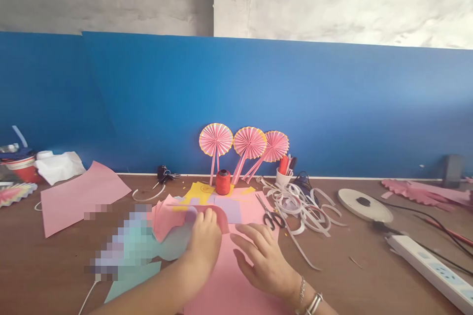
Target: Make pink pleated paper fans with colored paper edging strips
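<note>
My left hand (205, 236) is closed, its fingertips on a curved piece of pink paper (220, 216) over the paper pile. My right hand (260, 258), with bracelets at the wrist, is held open with fingers apart, just above a large pink sheet (236, 290). Whether it touches the sheet I cannot tell. Crumpled pink paper (166, 216) and pale teal paper (173, 241) lie left of my left hand. Beyond my right hand rest black-handled scissors (272, 217). A red spool-like item (222, 182) stands on yellow paper (197, 190).
Three pleated pink paper fans (250, 142) lean on the blue partition (258, 83). Tangled white strips (303, 206) lie right, before a white cup of pens (283, 177). Further right are a round cream device (365, 205) and a power strip (432, 266). A pink sheet (81, 202) lies left.
</note>
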